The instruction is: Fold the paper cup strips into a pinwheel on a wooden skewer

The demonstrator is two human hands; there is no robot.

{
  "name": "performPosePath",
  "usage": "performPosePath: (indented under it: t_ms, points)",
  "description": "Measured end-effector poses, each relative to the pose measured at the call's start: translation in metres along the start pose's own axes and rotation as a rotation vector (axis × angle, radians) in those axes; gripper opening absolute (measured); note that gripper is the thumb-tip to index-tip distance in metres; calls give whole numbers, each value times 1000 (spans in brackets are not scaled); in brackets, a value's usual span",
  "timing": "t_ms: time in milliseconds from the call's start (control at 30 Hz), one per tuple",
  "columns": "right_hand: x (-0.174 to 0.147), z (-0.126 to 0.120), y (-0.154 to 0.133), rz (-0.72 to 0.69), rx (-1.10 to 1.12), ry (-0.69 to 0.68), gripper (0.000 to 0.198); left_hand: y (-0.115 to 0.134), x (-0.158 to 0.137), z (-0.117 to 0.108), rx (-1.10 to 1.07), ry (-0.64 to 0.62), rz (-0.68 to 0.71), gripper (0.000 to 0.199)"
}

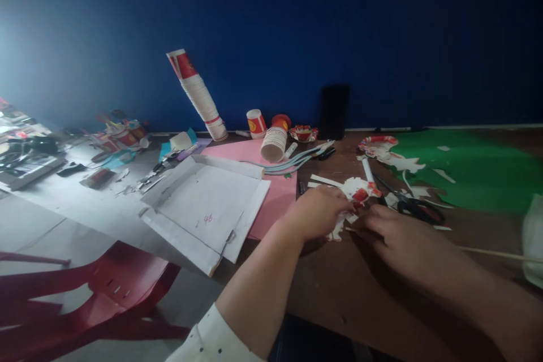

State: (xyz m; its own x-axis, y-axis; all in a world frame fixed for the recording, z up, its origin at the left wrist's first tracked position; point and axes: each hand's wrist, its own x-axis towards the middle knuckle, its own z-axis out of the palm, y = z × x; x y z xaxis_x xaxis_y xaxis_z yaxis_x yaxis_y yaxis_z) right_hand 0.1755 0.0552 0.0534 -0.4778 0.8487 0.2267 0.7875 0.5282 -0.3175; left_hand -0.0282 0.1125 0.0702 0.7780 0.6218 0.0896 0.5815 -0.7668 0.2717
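Observation:
My left hand is closed on a cut-up paper cup, white with red patches and ragged, petal-like edges. Some of its white strips hang below my fingers. Close by on the right, my right hand has its fingers curled around a thin wooden stick. The stick's tip shows near the cut cup, and its other end runs off to the right past my forearm. My fingers partly hide both things. Just beyond my right hand lie black-handled scissors among white paper scraps.
A tall stack of paper cups leans against the blue wall. More cups and a phone-like black slab stand behind. A white box lid overlaps pink paper. Green paper lies right; a red chair stands lower left.

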Motion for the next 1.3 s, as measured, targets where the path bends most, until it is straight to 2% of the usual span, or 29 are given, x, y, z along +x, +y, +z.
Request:
performPosePath:
  t_ms: [233,533,700,800,867,1000,1133,1300]
  points:
    - [7,7,-11,127,-115,22,29,-2,0,1,-62,54,-15,38]
    - [7,5,-6,139,4,147,29,-3,-7,-9,-129,96,16,48]
    - [8,-1,-5,155,42,154,31,-2,-5,-11,-213,210,-25,27]
    - [8,-14,-1,168,93,92,31,-1,-3,-10,-273,269,-50,20]
    - [8,-24,3,242,107,49,31,-1,-1,-8,-304,282,-74,15]
    - [7,-35,6,368,162,181,31,0,1,-5,-332,261,-118,15]
    - [8,-31,-3,274,183,293,28,1,1,-4,-378,236,-83,15]
    - [8,-21,-5,185,162,268,27,1,3,-3,-332,233,-61,14]
